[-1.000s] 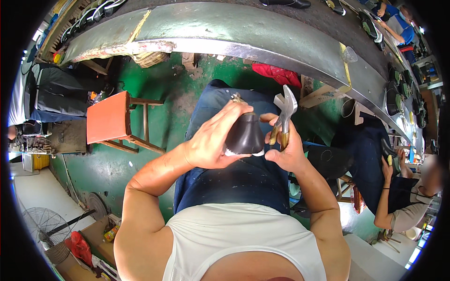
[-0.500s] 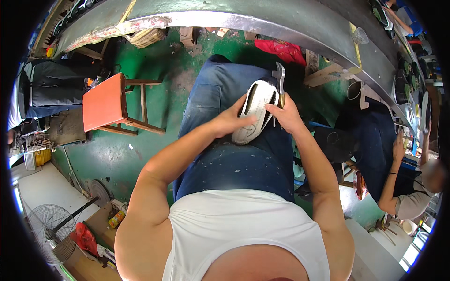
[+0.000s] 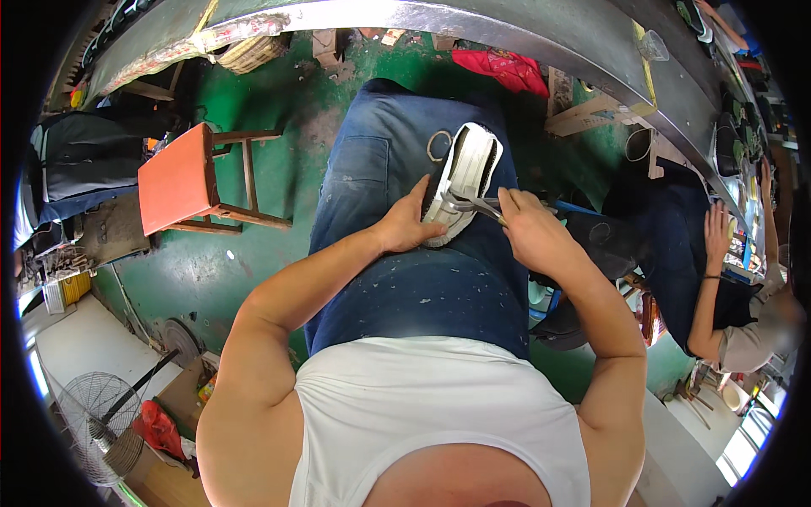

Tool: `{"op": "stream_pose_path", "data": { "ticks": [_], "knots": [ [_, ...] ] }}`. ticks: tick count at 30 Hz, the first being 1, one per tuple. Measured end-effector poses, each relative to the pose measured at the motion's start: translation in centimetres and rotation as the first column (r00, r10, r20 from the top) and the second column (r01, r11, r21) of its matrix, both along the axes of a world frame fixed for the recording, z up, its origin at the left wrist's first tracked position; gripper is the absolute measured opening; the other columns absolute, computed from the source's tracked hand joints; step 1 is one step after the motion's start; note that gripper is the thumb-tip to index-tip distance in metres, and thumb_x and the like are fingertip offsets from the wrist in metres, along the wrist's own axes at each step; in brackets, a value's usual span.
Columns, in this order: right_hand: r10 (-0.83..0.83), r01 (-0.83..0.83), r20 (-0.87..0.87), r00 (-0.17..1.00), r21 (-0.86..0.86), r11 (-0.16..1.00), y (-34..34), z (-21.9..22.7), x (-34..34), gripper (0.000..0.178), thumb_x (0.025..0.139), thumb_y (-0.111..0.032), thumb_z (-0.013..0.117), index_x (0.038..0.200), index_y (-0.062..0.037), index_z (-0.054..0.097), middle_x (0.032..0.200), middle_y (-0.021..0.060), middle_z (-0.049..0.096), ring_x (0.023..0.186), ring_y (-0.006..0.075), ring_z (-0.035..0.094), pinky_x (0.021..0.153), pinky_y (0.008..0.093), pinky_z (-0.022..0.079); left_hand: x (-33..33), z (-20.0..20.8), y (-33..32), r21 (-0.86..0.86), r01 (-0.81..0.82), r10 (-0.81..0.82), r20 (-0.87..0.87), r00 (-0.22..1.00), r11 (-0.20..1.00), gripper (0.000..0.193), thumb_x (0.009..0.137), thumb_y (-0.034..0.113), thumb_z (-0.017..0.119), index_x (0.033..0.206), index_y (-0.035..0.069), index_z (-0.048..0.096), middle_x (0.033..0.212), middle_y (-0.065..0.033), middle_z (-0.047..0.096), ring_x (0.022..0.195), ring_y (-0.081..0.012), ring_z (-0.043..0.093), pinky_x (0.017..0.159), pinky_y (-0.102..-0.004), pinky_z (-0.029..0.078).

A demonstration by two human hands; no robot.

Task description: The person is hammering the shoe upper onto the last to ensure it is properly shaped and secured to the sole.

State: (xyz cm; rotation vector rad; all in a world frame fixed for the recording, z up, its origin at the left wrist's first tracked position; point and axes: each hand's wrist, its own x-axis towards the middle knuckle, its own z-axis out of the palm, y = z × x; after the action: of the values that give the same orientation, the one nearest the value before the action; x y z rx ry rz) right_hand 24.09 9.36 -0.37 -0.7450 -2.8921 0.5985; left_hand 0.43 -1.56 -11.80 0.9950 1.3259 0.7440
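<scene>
One shoe [image 3: 479, 165], pale underside up, lies on a seated person's lap, slanting so that its far end points away and slightly right across worn blue trousers [image 3: 351, 194]. The left hand [image 3: 405, 224] clasps the shoe's near left side. Its thumb reaches over the pale underside at the near end, while the forefinger stretches along the left edge, the two parted in a wide V; I cannot see the fingers tucked beneath. The right hand [image 3: 530, 230], to the right of the shoe, is curled closed around the handles of metal pincers [image 3: 485, 205], knuckles up. The head of the pincers lies over the middle of the shoe; whether its jaws bite anything is too small to tell.

Well to the left of the shoe stands an orange-topped stool [image 3: 175, 182] with wooden legs. Beyond the shoe, a long grey bench [image 3: 583, 42] crosses the room, with red cloth [image 3: 504, 70] on the green floor beside it. Well to the shoe's right sits a co-worker [image 3: 714, 241] with one arm raised. Left of the shoe and nearer me is a wire-caged fan [image 3: 100, 431].
</scene>
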Motion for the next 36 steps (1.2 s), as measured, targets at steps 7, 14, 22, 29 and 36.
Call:
{"op": "stream_pose_path", "data": {
  "ticks": [7,14,22,29,36],
  "knots": [
    [0.219,-0.081,0.565,0.795,-0.26,0.962,1.7,4.0,-4.2,0.027,0.089,-0.016,0.062,0.103,0.0074,0.06,0.085,0.0237,0.068,0.084,0.0429,0.067,0.078,0.0485,0.054,0.7,3.6,0.7,-0.234,-0.178,0.29,0.655,0.698,0.956,0.083,0.101,0.043,0.05,0.158,-0.003,0.009,0.162,-0.02,0.023,0.15,-0.026,0.022,0.122,-0.0346,0.018],
    [-0.064,0.17,0.26,0.963,-0.408,0.897,-3.0,-2.5,-3.4,0.028,0.09,-0.023,0.063,0.097,0.0033,0.058,0.091,0.0268,0.067,0.089,0.0456,0.065,0.082,0.0516,0.05,2.6,-1.8,2.8,0.047,-0.6,0.596,-0.199,0.778,0.798,0.059,0.107,0.043,0.029,0.132,-0.001,0.06,0.123,-0.0268,0.065,0.121,-0.0397,0.059,0.103,-0.0396,0.044],
    [0.073,0.173,0.466,0.882,-0.465,0.868,0.0,1.5,-4.3,0.025,0.091,-0.015,0.063,0.1,0.0062,0.054,0.097,0.0295,0.066,0.096,0.0461,0.064,0.088,0.05,0.05,2.1,0.0,2.8,0.198,-0.471,0.511,-0.341,0.789,0.86,0.053,0.107,0.037,0.03,0.13,0.0,0.061,0.117,-0.0297,0.064,0.113,-0.0456,0.06,0.099,-0.0466,0.047],
    [0.086,0.107,0.451,0.888,-0.385,0.917,0.6,1.7,-3.5,0.047,0.09,-0.011,0.063,0.128,0.0119,0.048,0.117,0.0305,0.06,0.11,0.0443,0.06,0.096,0.0465,0.048,1.8,0.2,2.7,0.25,-0.413,0.478,-0.323,0.817,0.876,0.048,0.107,0.03,0.035,0.132,-0.005,0.056,0.125,-0.0293,0.061,0.116,-0.0463,0.059,0.101,-0.0455,0.046],
    [0.049,0.057,0.397,0.916,-0.25,0.966,1.6,2.3,-2.3,0.049,0.087,-0.008,0.064,0.127,0.0146,0.047,0.117,0.0302,0.058,0.114,0.0422,0.057,0.097,0.0447,0.048,1.5,-0.1,2.6,0.321,-0.384,0.479,-0.311,0.821,0.866,0.046,0.106,0.028,0.037,0.133,-0.005,0.054,0.13,-0.0277,0.06,0.12,-0.0439,0.057,0.103,-0.0432,0.045]
  ]
}}
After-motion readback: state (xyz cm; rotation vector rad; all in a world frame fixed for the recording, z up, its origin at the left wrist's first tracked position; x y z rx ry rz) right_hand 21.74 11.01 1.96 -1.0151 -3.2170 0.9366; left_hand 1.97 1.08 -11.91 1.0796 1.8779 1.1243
